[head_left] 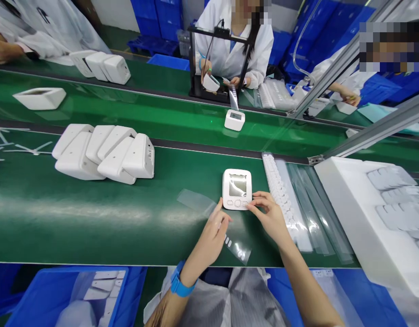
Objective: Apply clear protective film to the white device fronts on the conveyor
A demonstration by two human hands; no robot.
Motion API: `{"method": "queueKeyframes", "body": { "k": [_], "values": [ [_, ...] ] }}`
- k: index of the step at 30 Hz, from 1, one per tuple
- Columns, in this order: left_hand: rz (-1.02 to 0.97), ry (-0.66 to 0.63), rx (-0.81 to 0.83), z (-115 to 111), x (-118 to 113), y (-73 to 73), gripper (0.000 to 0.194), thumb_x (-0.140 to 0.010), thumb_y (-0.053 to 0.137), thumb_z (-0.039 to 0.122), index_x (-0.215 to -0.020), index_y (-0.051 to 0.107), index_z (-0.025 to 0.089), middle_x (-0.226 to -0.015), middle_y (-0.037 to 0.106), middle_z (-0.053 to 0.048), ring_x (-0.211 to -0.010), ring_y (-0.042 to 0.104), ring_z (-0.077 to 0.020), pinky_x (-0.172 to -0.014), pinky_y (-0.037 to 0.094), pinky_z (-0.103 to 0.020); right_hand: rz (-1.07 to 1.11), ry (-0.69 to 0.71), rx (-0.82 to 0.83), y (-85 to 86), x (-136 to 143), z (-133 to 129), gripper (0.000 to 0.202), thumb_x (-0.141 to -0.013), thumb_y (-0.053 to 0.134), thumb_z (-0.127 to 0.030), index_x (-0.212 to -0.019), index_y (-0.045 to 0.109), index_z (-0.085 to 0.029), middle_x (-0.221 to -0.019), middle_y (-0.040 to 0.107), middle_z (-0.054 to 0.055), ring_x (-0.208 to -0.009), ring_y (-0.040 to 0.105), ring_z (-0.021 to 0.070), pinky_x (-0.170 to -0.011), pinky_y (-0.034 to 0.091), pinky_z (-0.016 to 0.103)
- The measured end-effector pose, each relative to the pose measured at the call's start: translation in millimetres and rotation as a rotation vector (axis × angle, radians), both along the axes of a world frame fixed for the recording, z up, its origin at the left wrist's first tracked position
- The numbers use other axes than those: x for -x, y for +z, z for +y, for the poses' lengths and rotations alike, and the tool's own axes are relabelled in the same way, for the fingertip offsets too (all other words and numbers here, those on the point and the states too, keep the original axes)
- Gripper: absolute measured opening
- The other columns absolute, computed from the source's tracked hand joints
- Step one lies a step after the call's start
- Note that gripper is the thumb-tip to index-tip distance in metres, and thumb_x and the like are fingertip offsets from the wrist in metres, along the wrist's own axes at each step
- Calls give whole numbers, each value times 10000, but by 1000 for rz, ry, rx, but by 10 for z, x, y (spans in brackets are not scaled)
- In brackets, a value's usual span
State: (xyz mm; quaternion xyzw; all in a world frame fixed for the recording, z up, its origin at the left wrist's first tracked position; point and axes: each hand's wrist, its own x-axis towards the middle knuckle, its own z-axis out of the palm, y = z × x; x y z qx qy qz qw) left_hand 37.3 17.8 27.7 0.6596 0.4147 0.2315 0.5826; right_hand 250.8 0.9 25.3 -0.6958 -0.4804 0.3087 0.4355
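A white blood pressure monitor point(237, 190) with a grey screen and buttons along its lower front lies face up on the green bench. At its lower left corner, the outstretched index finger of my left hand point(212, 236) touches the side, with the thumb apart. My right hand point(268, 214) pinches the lower right corner, thumb on the front by a button and fingers along the side. A clear plastic strip point(195, 201) lies left of the monitor. Partly under my left hand is another clear strip bearing small white oval stickers point(229, 241).
White housings point(103, 152) are piled on the left. Sticker sheets point(280, 195) and clear film strips point(314, 204) lie right, beside a white foam box point(348, 204). A green conveyor point(168, 120) carries a white device point(234, 120). Co-workers sit beyond; a blue crate point(35, 295) stands below.
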Motion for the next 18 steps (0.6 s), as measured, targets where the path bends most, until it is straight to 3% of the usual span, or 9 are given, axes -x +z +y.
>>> {"method": "queueKeyframes", "body": {
  "k": [3,5,8,12,15,18],
  "values": [
    [20,-13,23,-172,4,9,363,-1038,240,419,-992,554,241,-1660,176,-72,-1189,595,-218,-958,484,-385,-95,51,5,116,-10,11,360,-769,725,-562,-748,729,-203,-1010,592,78,-948,613,222,-821,530,380],
    [26,-15,23,-236,39,0,351,-1039,239,415,-1001,545,247,-1656,188,-70,-1076,634,-197,-929,499,-385,-129,138,43,217,5,37,321,-812,692,-511,-738,708,-200,-936,619,63,-851,625,197,-746,531,344],
    [15,-4,10,-254,114,-40,329,-1041,258,398,-994,545,245,-1634,246,-64,-1240,550,-226,-1008,454,-407,-180,256,180,348,70,126,244,-853,644,-406,-744,680,-191,-790,658,39,-701,628,173,-637,501,305],
    [-6,17,8,-220,204,-106,303,-1044,283,380,-1005,550,241,-1591,332,-63,-1431,361,-243,-1102,376,-413,-214,297,354,402,151,293,168,-850,633,-316,-748,666,-187,-638,662,9,-544,609,148,-563,462,281],
    [-36,24,15,-211,242,-131,305,-1046,283,369,-1032,562,247,-1550,399,-57,-1421,381,-232,-1104,379,-397,-117,278,464,372,168,397,165,-795,688,-322,-725,658,-176,-681,701,32,-462,575,125,-466,432,261],
    [-55,20,24,-210,261,-141,313,-1045,281,367,-1033,569,246,-1527,431,-64,-1392,419,-238,-1094,392,-401,-69,273,523,354,179,447,215,-764,725,-366,-694,655,-176,-566,672,11,-424,524,114,-423,381,240]
  ]
}}
